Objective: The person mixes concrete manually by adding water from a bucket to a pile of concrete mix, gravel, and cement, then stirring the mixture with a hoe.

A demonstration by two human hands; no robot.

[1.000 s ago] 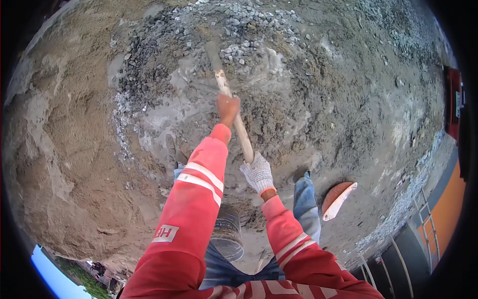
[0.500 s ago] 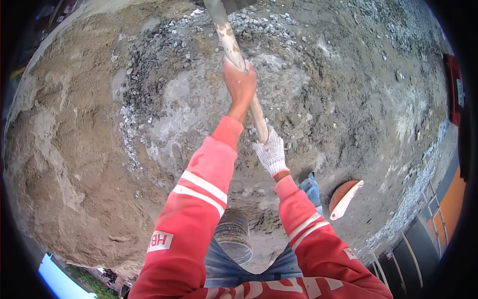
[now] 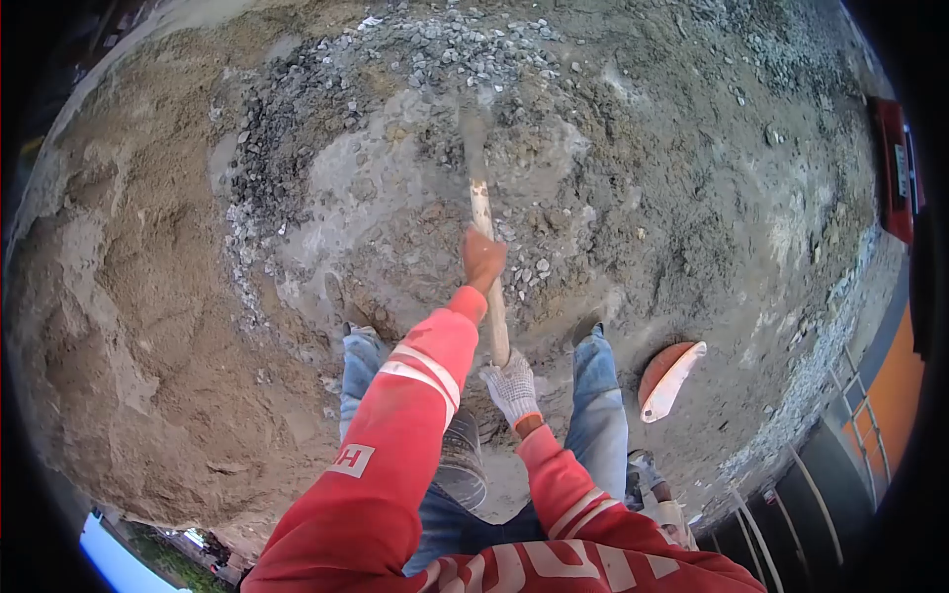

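My bare left hand [image 3: 483, 259] is closed around the middle of the pale wooden handle of a shovel [image 3: 481, 203]. Lower down, at the near end of that handle, my right hand [image 3: 512, 388] in a white knitted glove grips it. The shovel points away from me, its grey metal socket blurred. Its blade cannot be made out against the grey, wet-looking mix [image 3: 366, 168] of sand and gravel. Loose grey stones [image 3: 474, 49] lie beyond the tool.
A dirty bucket [image 3: 463, 465] stands between my legs. To the right lies a curved reddish and white object [image 3: 674, 382]. Brown sand [image 3: 138, 326] covers the left side. Part of another person [image 3: 647, 474] seems visible behind my right leg. Something red [image 3: 893, 170] is at the far right.
Both hands have drawn the shovel back toward me, and its head has come down from the top edge. My legs now show more, set apart.
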